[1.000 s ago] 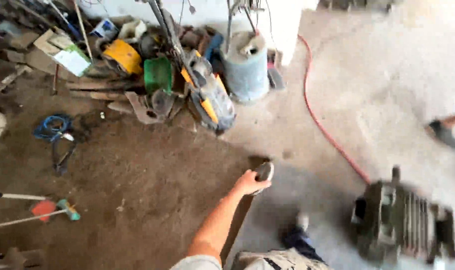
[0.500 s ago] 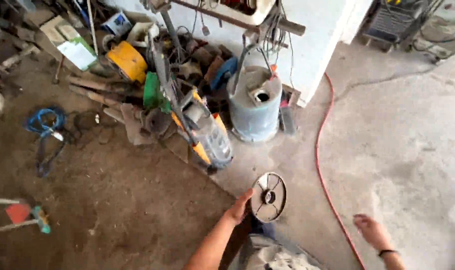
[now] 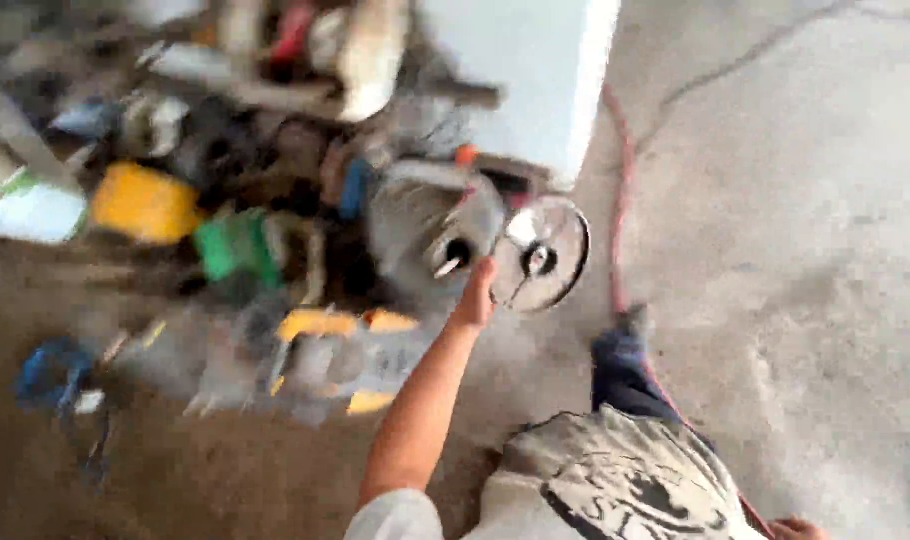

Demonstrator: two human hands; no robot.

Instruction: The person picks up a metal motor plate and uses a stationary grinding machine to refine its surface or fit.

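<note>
**Asker:** While the picture is heavily blurred, what does the left hand (image 3: 475,295) hold?

**Describer:** It grips a round metal disc (image 3: 543,252) by its edge, fingers wrapped on the rim, arm stretched forward. The disc stands upright just right of the fingers, with a dark hub at its middle.

**Asker:** What lies past the fingers?

**Describer:** A grey bucket (image 3: 425,225) sits just left of them, touching or overlapping the disc; I cannot tell which. A white cabinet (image 3: 535,70) stands above. A red hose (image 3: 620,200) runs along the concrete floor (image 3: 795,250), right of the disc.

**Asker:** And the right hand (image 3: 797,527)?

**Describer:** Only a sliver shows at the bottom edge; I cannot tell whether its fingers are closed.
</note>
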